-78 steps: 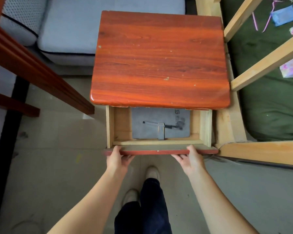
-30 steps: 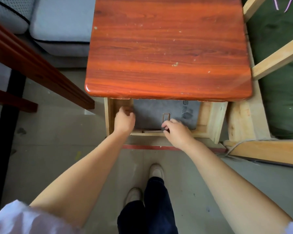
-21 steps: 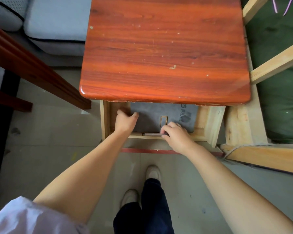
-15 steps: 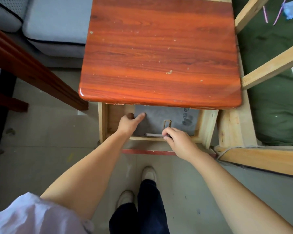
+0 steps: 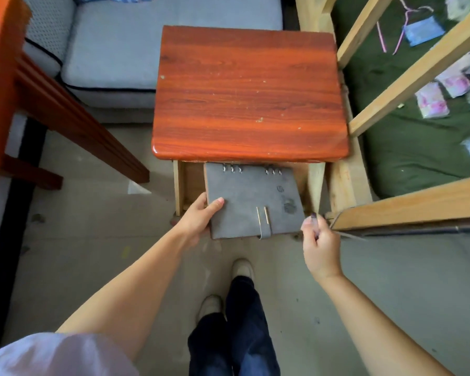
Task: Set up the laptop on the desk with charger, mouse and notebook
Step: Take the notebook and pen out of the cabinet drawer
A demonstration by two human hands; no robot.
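A grey ring-bound notebook (image 5: 253, 198) with a clasp strap is lifted, tilted, above the open wooden drawer (image 5: 178, 185) under the red-brown desk top (image 5: 244, 90). My left hand (image 5: 198, 222) grips the notebook's left edge, thumb on the cover. To the right of the notebook, my right hand (image 5: 319, 240) is pinched around a thin dark pen (image 5: 314, 216), which is blurred and mostly hidden by the fingers. No laptop, charger or mouse is in view.
A grey sofa cushion (image 5: 147, 50) lies behind the desk. Red-brown wooden furniture (image 5: 52, 104) stands at the left. A pale wooden bed frame (image 5: 407, 207) with a green mattress (image 5: 407, 158) is close on the right. My feet (image 5: 242, 267) stand on the tiled floor.
The notebook has come up out of the drawer in my left hand. My right hand has taken the pen off it and drawn back to the right.
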